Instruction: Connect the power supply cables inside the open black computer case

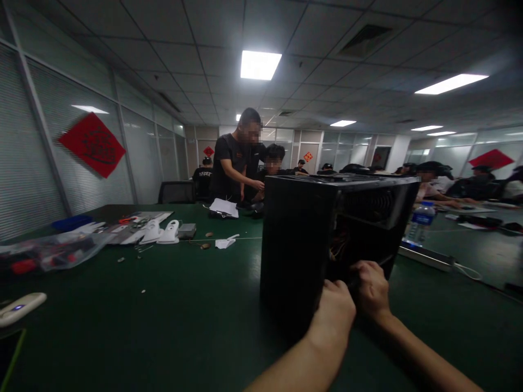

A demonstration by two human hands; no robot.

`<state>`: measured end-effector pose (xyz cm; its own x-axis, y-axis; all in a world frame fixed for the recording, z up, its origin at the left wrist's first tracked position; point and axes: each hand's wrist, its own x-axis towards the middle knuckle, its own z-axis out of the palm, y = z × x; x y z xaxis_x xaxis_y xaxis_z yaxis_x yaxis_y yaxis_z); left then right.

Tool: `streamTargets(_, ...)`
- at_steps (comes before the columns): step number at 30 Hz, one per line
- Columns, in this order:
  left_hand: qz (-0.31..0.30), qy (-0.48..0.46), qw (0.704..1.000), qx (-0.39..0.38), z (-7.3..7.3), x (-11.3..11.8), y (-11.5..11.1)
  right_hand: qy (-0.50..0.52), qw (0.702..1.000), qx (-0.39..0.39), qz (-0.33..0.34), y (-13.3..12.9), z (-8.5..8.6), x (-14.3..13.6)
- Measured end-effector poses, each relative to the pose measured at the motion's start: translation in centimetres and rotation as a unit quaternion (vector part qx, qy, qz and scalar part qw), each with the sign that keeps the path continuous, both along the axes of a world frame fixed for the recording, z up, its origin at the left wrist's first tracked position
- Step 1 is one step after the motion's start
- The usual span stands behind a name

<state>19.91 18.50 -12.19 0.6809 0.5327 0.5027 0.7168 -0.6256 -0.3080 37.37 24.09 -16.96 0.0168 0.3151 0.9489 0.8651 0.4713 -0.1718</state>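
Note:
A black computer case [296,250] stands upright on the green table, its open side facing right and showing a dark interior with some coloured wires. My left hand [337,305] is closed at the lower near edge of the case. Just right of it, my right hand [371,283] is closed at the case's opening, its fingers curled. What lies between or under the fingers of either hand is too dark to make out.
On the green table [163,310], a plastic bag [77,250], white plastic parts [168,232], a grey box [187,231] and papers [224,208] lie left. A water bottle [420,223] stands right, near a metal strip [425,256]. Two people [235,163] are beyond the table.

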Motion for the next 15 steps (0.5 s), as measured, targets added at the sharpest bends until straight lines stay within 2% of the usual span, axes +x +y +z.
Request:
streamTargets(1, 0.028, 0.007, 1.000, -0.009, 0.5, -1.6, -0.1, -0.013, 1.000, 0.003, -0.001, -0.2, 0.1, -1.2)
streamTargets(5, 0.035, 0.021, 0.998, -0.049, 2.4, -7.9, -0.4, -0.044, 0.998, 0.019, -0.028, -1.2, 0.4, -5.9)
streamTargets(8, 0.046, 0.033, 0.996, -0.074, 3.2, -12.0, -0.5, -0.047, 0.998, 0.028, -0.037, -2.1, 0.7, -9.6)
streamTargets(11, 0.061, 0.051, 0.994, -0.070, 3.7, -15.8, -0.6, -0.041, 0.999, 0.029, -0.011, -2.9, 1.2, -13.5)
streamTargets(15, 0.068, 0.053, 0.996, -0.026, 3.9, -20.5, -1.1, -0.026, 0.998, 0.021, 0.044, -4.0, 1.9, -18.2)
